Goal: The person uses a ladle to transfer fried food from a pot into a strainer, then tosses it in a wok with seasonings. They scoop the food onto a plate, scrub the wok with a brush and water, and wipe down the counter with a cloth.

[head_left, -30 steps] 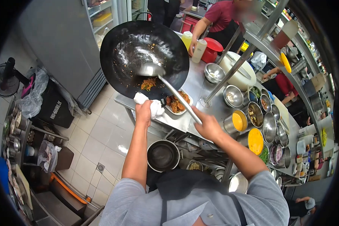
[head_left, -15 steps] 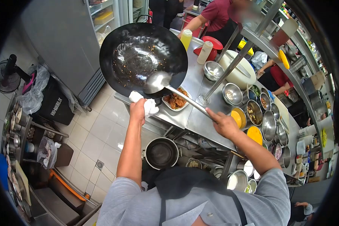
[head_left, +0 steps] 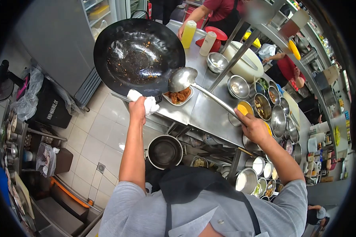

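My left hand (head_left: 137,110) is closed around a folded white cloth (head_left: 149,105) at the near edge of a large black wok (head_left: 136,59). The handle under the cloth is hidden. Tilted toward me, the wok shows oil and reddish-brown bits on its inner surface. In my right hand (head_left: 253,127) is the long handle of a metal ladle (head_left: 182,79), its bowl at the wok's right rim. Below them, a white dish (head_left: 193,93) holds reddish-brown saucy food (head_left: 179,96), partly covered by wok and ladle.
The steel counter (head_left: 199,106) carries squeeze bottles (head_left: 189,34), several metal bowls (head_left: 239,87) and a round white board (head_left: 241,59). A post (head_left: 235,59) rises from it. A large pot (head_left: 165,151) sits below. Across the counter stands a person in maroon (head_left: 221,10).
The ladle has moved right, from inside the wok to its rim, with my right hand drawn back and to the right. The view has shifted slightly.
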The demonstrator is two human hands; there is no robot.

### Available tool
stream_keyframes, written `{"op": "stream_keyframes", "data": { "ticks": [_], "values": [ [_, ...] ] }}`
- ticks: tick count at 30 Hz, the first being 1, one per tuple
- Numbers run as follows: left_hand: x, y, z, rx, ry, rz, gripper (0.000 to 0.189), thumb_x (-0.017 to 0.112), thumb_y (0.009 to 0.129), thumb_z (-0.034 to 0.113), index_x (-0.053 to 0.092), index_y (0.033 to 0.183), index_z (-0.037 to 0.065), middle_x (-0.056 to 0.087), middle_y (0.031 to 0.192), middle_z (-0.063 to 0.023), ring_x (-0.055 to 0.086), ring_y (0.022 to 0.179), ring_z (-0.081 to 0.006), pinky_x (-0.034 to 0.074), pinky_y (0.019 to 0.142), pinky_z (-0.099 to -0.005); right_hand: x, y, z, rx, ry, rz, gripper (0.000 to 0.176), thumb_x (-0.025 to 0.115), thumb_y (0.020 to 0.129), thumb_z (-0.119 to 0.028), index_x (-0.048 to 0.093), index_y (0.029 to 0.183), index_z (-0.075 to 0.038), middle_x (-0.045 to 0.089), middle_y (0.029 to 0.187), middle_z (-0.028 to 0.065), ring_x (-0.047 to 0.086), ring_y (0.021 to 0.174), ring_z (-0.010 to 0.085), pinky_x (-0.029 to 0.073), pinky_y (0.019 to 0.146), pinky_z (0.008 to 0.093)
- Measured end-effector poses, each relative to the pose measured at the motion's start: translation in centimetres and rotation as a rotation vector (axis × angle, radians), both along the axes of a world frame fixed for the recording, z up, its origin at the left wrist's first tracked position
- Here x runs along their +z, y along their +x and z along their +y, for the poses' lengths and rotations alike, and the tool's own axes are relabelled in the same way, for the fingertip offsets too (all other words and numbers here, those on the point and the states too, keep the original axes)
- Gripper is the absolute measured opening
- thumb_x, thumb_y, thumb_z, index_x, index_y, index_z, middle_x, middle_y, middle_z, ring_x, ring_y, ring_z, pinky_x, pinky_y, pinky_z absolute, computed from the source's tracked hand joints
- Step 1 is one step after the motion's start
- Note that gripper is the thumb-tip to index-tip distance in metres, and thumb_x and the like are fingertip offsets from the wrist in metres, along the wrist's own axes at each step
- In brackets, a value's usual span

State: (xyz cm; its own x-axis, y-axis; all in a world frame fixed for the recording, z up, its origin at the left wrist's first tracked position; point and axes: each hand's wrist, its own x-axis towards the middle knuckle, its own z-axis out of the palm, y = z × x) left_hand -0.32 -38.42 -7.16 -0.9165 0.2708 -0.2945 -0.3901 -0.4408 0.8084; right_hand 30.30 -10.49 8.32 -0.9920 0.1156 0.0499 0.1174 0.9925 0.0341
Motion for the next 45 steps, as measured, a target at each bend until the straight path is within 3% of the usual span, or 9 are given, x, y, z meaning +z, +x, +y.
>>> {"op": "stream_keyframes", "data": {
  "ticks": [13, 24, 26, 30, 37, 41, 44, 45],
  "values": [
    [-0.9, -1.2, -0.9, 0.029, -0.055, 0.055, 0.020, 0.056, 0.075, 0.007, 0.060, 0.093, -0.003, 0.061, 0.087, -0.0065, 0.060, 0.075, -0.0165, 0.049, 0.068, -0.0303, 1.6, 1.5, -0.2, -0.032, -0.010, -0.017, 0.068, 0.061, 0.075, -0.004, 0.043, 0.137, -0.025, 0.059, 0.082, 0.0103, 0.060, 0.064, 0.0327, 0.051, 0.058, 0.0437],
    [-1.0, -1.5, -1.8, 0.015, -0.091, 0.048, 0.017, 0.056, 0.076, 0.007, 0.058, 0.091, -0.001, 0.060, 0.084, -0.0054, 0.060, 0.073, -0.0158, 0.048, 0.066, -0.0302, 1.7, 1.8, -0.9, -0.132, -0.074, -0.015, 0.070, 0.063, 0.074, -0.005, 0.042, 0.138, -0.023, 0.058, 0.084, 0.0136, 0.060, 0.071, 0.0335, 0.051, 0.066, 0.0430],
    [-1.3, -1.7, -2.2, 0.016, -0.081, 0.052, 0.017, 0.055, 0.076, 0.007, 0.058, 0.091, 0.000, 0.060, 0.084, -0.0052, 0.060, 0.073, -0.0158, 0.048, 0.065, -0.0303, 1.0, -0.8, -2.3, -0.144, -0.272, 0.027, 0.069, 0.061, 0.074, -0.004, 0.042, 0.138, -0.021, 0.063, 0.096, 0.0192, 0.061, 0.087, 0.0371, 0.050, 0.079, 0.0416],
    [0.2, -0.3, -2.7, 0.020, -0.054, 0.047, 0.017, 0.055, 0.076, 0.006, 0.056, 0.092, -0.001, 0.060, 0.083, -0.0059, 0.060, 0.073, -0.0164, 0.049, 0.065, -0.0306, -2.1, -10.3, -4.6, -0.019, -0.458, 0.177, 0.065, 0.057, 0.076, -0.006, 0.043, 0.138, -0.020, 0.062, 0.105, 0.0237, 0.060, 0.094, 0.0398, 0.047, 0.086, 0.0437],
    [2.6, 1.7, -3.3, 0.020, -0.025, 0.047, 0.011, 0.054, 0.077, 0.007, 0.057, 0.085, -0.001, 0.061, 0.076, -0.0086, 0.062, 0.063, -0.0191, 0.051, 0.058, -0.0327, -3.8, -25.6, -8.3, -0.117, -0.384, 0.340, 0.065, 0.057, 0.078, -0.011, 0.038, 0.139, -0.020, 0.062, 0.092, 0.0239, 0.060, 0.087, 0.0409, 0.048, 0.079, 0.0473],
    [2.6, 1.2, -3.2, 0.004, -0.019, 0.065, 0.011, 0.055, 0.076, 0.008, 0.057, 0.084, 0.000, 0.061, 0.076, -0.0080, 0.061, 0.064, -0.0184, 0.051, 0.058, -0.0321, -6.4, -22.9, -8.4, -0.092, -0.244, 0.252, 0.068, 0.056, 0.080, -0.011, 0.032, 0.142, -0.022, 0.059, 0.089, 0.0217, 0.060, 0.082, 0.0402, 0.049, 0.073, 0.0475],
    [1.9, -0.1, -2.6, 0.011, -0.014, 0.096, 0.012, 0.055, 0.077, 0.009, 0.060, 0.080, -0.002, 0.062, 0.076, -0.0092, 0.063, 0.064, -0.0189, 0.052, 0.058, -0.0318, -4.8, -14.4, -10.5, -0.157, -0.363, 0.000, 0.072, 0.052, 0.077, -0.006, 0.031, 0.144, -0.022, 0.060, 0.089, 0.0251, 0.060, 0.083, 0.0412, 0.048, 0.076, 0.0497],
    [1.3, -0.5, -2.5, 0.011, -0.027, 0.093, 0.012, 0.055, 0.077, 0.008, 0.059, 0.083, -0.001, 0.062, 0.078, -0.0080, 0.062, 0.066, -0.0179, 0.051, 0.060, -0.0312, -5.8, -11.1, -10.2, -0.086, -0.462, 0.073, 0.069, 0.052, 0.076, -0.005, 0.035, 0.142, -0.019, 0.060, 0.090, 0.0274, 0.060, 0.084, 0.0422, 0.048, 0.079, 0.0495]
  ]
}}
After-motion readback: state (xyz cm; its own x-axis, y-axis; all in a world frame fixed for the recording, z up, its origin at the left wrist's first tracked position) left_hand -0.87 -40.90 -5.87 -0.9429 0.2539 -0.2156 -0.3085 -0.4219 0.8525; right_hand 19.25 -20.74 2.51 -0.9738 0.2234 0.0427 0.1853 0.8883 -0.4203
